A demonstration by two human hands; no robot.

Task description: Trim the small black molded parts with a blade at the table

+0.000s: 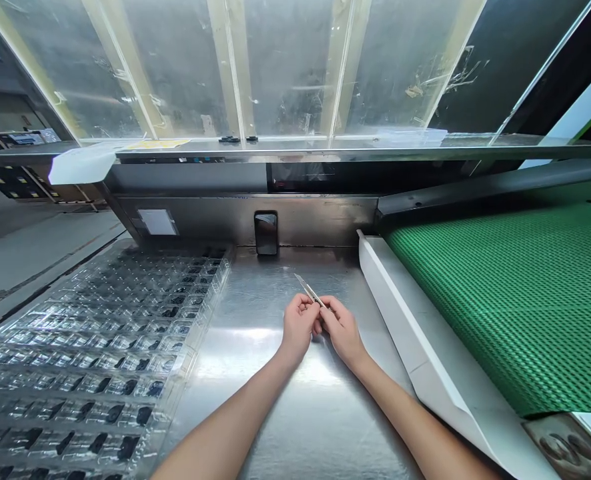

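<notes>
hands (320, 327) pinched together on tweezers (308, 290)

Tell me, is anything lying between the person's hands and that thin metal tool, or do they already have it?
Nothing visible stands between them. Both the left hand and the right hand meet at the near end of the thin metal tool, whose tip points away over the steel table. The clear plastic tray lies apart, to the left.

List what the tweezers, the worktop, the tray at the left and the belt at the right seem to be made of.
Tweezers: thin, silvery, likely steel.
Worktop: brushed metal, with soft streaked reflections.
Tray: clear glossy moulded plastic, dark small parts in its pockets.
Belt: green, matte, woven-looking mesh, probably plastic or rubber.
</notes>
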